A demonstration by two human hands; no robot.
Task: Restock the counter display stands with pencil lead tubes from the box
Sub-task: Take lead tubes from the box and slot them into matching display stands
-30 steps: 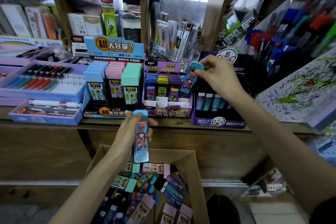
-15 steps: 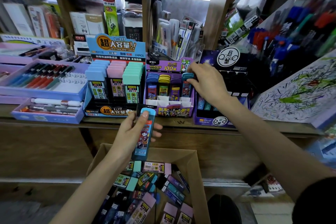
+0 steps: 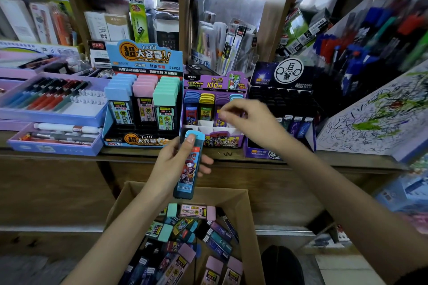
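My left hand [image 3: 169, 165] clasps the blue lead tube [image 3: 190, 170] at 6 o'clock of the purple stand [image 3: 222, 140], thumb on its cap, while my right hand [image 3: 251, 120] hovers loosely curled and seemingly empty; the tube looks light, stiff and slick, so I'd grip its long edges mid-body.

The box [image 3: 250, 220] is set at six o'clock, below the counter [image 3: 347, 157], with loose tubes [image 3: 196, 211] heaped in it. On the counter three stands are ranged: the left stand [image 3: 139, 140] at eleven o'clock, the middle stand [image 3: 222, 140] at twelve, the right stand [image 3: 261, 152] at one. Pen trays [image 3: 58, 120] are laid at nine. A single tube [image 3: 190, 169] is held before the middle stand, above the box.
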